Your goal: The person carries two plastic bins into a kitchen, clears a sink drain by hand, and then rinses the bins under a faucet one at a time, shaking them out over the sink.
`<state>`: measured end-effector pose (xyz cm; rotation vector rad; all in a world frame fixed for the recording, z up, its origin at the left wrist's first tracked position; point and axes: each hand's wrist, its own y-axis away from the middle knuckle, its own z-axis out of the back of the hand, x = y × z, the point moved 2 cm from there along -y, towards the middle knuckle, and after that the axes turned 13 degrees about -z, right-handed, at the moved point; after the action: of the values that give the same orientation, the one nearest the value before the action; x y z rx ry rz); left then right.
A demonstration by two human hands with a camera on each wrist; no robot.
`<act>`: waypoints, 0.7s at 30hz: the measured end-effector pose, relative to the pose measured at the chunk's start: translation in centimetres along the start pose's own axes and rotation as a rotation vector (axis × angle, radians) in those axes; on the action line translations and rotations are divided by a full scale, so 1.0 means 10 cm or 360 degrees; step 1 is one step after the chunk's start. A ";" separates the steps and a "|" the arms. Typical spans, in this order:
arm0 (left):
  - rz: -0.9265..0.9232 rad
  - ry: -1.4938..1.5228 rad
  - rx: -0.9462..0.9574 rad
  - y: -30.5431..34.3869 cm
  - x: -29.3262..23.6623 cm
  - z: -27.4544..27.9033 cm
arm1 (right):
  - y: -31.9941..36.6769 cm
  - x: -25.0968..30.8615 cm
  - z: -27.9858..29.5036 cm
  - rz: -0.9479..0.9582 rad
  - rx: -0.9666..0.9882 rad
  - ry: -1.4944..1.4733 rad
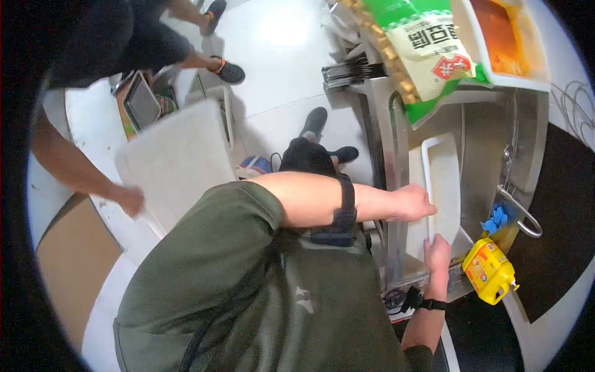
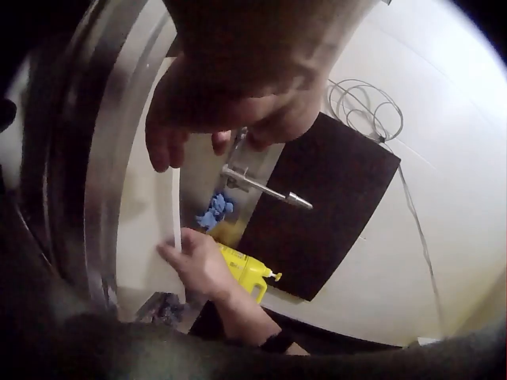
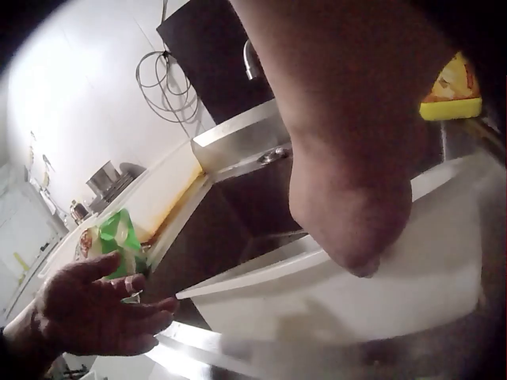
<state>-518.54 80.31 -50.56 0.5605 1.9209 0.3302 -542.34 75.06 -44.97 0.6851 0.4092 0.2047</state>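
A white rectangular plastic tub [image 1: 444, 180] is tilted in the metal sink, its long rim towards my body. My right hand [image 1: 437, 253] grips the rim at the near end, with the thumb on one side and fingers on the other in the left wrist view. Towards the other end is my left hand [image 1: 410, 202]. In the right wrist view that left hand [image 3: 107, 309] has its palm turned up and fingers stretched out, fingertips right at the tub's corner. Pale wall and rim of the tub [image 3: 317, 309] show beneath my right hand.
A yellow detergent bottle [image 1: 489, 271] and blue cloth [image 1: 495, 219] lie by the faucet [image 1: 524, 217]. A green-and-white food bag [image 1: 427, 49] and container of orange-red contents [image 1: 502, 37] sit beyond the sink [image 1: 489, 118]. At left, another person's hand [image 1: 128, 201] holds a white panel [image 1: 176, 161].
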 end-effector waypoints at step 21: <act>-0.0539 -0.0558 0.0012 0.56 0.94 -1.19 | 0.46 -0.70 -0.81 0.0095 0.0321 0.0337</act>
<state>-531.28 90.33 -50.52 0.2675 1.6388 0.0039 -552.36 81.01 -45.54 0.8780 0.6182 0.2967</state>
